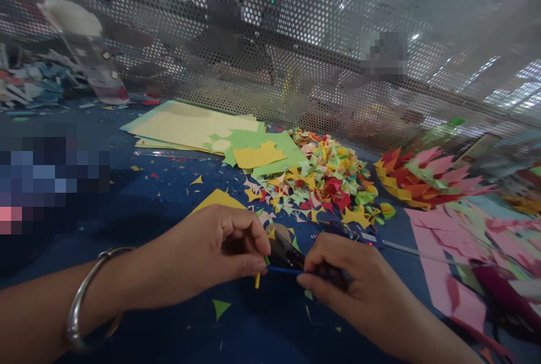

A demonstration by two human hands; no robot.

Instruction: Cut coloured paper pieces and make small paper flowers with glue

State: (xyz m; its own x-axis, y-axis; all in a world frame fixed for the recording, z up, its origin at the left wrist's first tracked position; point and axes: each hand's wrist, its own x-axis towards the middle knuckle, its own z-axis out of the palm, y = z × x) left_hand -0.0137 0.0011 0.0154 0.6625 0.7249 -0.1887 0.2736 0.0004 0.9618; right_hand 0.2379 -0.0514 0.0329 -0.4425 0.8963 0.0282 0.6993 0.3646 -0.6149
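Head view: close to the near edge of the bench (177,330), the left hand (211,257), with a bangle (87,302) on its wrist, has thumb and forefinger pinched shut on one end of a thin blue stick (281,269). A yellow bit (257,280) pokes down just below that pinch. The right hand (346,279) is curled closed round the stick's other end. A dark tool (287,251) lies just behind the stick; I cannot tell what it is. Mid-bench sits a scrap heap (321,183), with sheets (198,127) of yellow and green toward the far edge. A paper fan (422,178) and pink paper (448,262) lie toward the right edge. A mesh screen (296,43) stands along the far edge.
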